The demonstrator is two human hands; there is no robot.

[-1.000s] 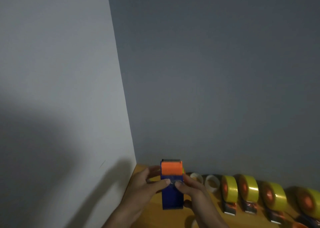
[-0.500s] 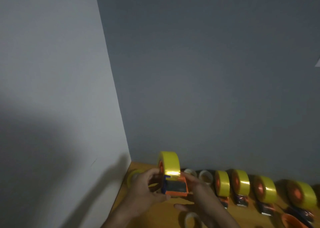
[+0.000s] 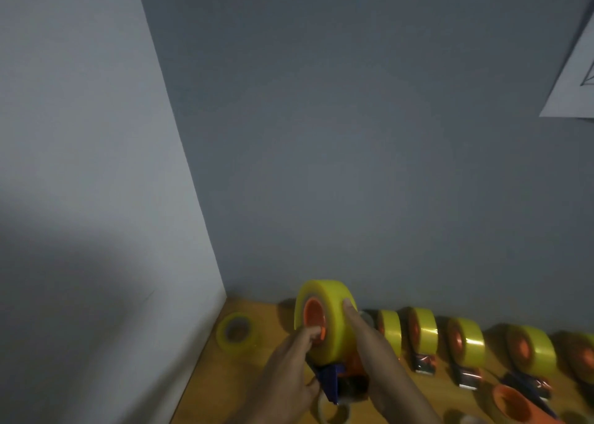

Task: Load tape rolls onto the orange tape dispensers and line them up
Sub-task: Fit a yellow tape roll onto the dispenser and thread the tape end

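I hold an orange and blue tape dispenser [image 3: 334, 379] loaded with a yellow tape roll [image 3: 334, 320] above the wooden table [image 3: 266, 320]. My left hand [image 3: 289, 369] grips its left side, fingertips on the orange hub. My right hand [image 3: 373, 349] grips the right side, fingers along the roll. To the right, several loaded dispensers [image 3: 424, 336] stand in a row along the wall. A loose yellow tape roll [image 3: 236, 332] lies in the corner at left.
A white wall panel [image 3: 96, 198] closes the left side and a grey wall [image 3: 353, 134] the back. An empty orange dispenser [image 3: 511, 402] lies at the lower right. A paper sheet [image 3: 575, 70] hangs at the upper right.
The dispenser has been turned so the tape roll's orange hub faces me. It has shifted slightly right and nearer the row, and the camera has tilted down and right.
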